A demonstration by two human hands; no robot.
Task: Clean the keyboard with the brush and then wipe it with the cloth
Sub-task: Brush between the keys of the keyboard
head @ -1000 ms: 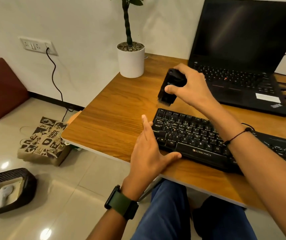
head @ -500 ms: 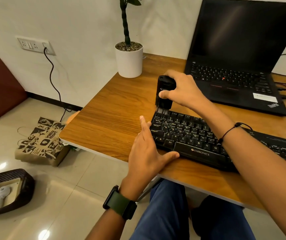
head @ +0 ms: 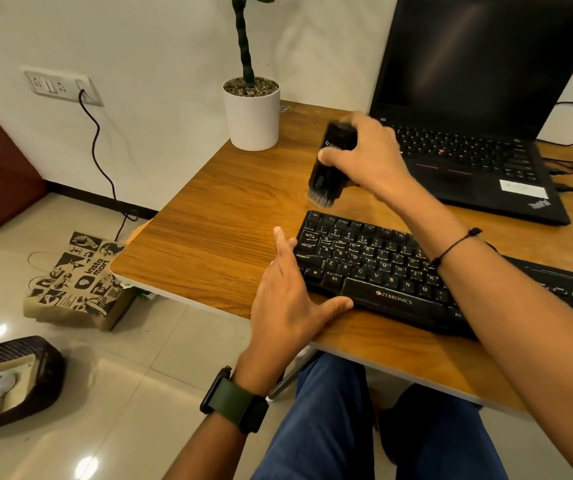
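A black Zebronics keyboard [head: 375, 268] lies across the wooden desk [head: 215, 233]. My right hand [head: 368, 157] grips a black brush [head: 330, 164] upright, its grey bristles pointing down and hanging a little above the desk, just beyond the keyboard's far left corner. My left hand [head: 288, 299] rests flat against the keyboard's left end, fingers straight and thumb along the front edge. No cloth is in view.
An open black laptop [head: 479, 109] stands behind the keyboard. A white plant pot [head: 252, 116] sits at the desk's far left corner. Cables trail at the right edge. On the floor lie a printed paper bag [head: 77, 282] and a dark basket [head: 11, 382].
The brush went down onto the keyboard's top left keys half a second ago, then lifted off and back beyond the far edge. My left hand stayed in place.
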